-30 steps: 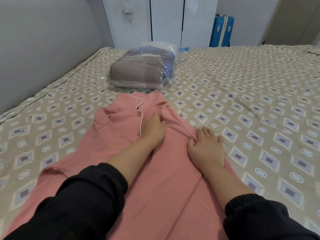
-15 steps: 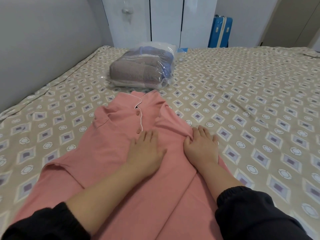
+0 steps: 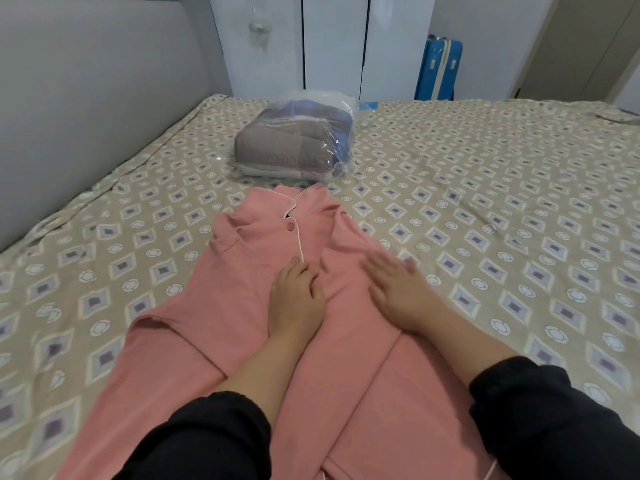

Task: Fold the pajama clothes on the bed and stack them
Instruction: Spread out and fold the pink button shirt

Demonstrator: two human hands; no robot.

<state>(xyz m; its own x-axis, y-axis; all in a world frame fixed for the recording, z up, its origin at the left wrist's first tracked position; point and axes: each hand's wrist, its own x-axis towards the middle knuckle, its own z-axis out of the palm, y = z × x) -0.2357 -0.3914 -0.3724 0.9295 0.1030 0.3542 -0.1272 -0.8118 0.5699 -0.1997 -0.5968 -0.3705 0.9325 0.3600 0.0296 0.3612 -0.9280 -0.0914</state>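
Plainly, the pink pajama top (image 3: 242, 341) lies face up on the bed, near the middle of the view. Its white-piped collar points to twelve o'clock and its hem runs down toward six, under the person's arms. Its three o'clock side looks already turned in over the front, while a sleeve at eight o'clock lies out flat on the sheet (image 3: 485, 202).

The left hand (image 3: 296, 303) rests on the front placket, just below the button (image 3: 288, 227). Its fingers are laid close together and pressed down on the cloth, pinching nothing. I judge it is there as an anchor, so the top does not slide while the other side is worked.

The right hand (image 3: 394, 292) sits at the top's three o'clock edge with its fingers spread on the fabric. It is blurred, so I cannot be sure whether it is pressing the fold or only skimming it. Smoothing that fold seems the likely purpose.

At twelve o'clock, just beyond the collar, sits a clear plastic bag (image 3: 294, 147) of folded textiles. Past it stand a white wardrobe (image 3: 332, 46) and, at one o'clock, a blue suitcase (image 3: 438, 71). A grey headboard (image 3: 86, 81) fills ten o'clock.
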